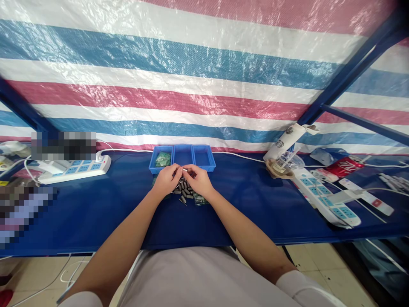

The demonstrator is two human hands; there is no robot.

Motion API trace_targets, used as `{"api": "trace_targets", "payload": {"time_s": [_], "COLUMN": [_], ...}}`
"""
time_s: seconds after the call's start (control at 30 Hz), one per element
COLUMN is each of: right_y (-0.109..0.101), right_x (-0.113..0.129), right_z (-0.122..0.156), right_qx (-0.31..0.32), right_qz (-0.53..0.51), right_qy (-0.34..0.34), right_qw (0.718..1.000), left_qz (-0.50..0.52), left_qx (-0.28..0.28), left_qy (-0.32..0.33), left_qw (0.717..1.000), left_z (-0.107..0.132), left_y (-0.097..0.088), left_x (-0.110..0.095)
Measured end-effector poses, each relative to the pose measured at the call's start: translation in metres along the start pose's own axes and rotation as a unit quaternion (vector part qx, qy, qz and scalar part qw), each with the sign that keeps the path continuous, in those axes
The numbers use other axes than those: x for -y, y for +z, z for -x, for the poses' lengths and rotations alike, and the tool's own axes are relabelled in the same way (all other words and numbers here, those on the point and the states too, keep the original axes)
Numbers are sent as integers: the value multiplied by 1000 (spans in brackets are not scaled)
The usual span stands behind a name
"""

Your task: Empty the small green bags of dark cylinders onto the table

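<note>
My left hand [166, 180] and my right hand [200, 181] meet over the table, just in front of a row of blue trays. Their fingertips pinch a small, light-coloured piece [185, 170] between them; its kind is too small to tell. Under the hands lies a pile of small dark metal cylinders [183, 186], several of them loose at the front. Beside the pile, near my right wrist, are small green pieces [200, 199], perhaps in clear plastic. More green pieces [163, 159] fill part of the left tray [151, 165].
The middle tray [182, 154] and right tray [204, 160] stand alongside. Power strips lie on the blue table [121, 213] at left [92, 169] and right [326, 198]. A paper cup [281, 145], a plastic cup and a red can [345, 166] are at right. Striped sheeting hangs behind.
</note>
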State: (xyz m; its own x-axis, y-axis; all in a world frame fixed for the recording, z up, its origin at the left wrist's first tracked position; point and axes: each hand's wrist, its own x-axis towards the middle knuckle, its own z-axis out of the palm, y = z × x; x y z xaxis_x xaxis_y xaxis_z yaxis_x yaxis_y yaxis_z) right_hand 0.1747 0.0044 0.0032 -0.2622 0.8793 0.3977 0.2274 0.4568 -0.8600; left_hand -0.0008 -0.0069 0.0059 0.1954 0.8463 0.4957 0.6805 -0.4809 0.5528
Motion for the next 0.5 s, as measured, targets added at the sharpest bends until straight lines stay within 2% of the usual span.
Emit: {"api": "trace_targets", "payload": {"time_s": [0.5], "right_y": [0], "right_x": [2], "right_z": [0], "right_qx": [3], "right_qz": [-5], "right_qy": [1], "right_qw": [1000], "left_qz": [-8], "left_qx": [-2], "left_qy": [4], "left_qw": [1000], "left_z": [-1], "left_y": [0], "left_x": [-1]}}
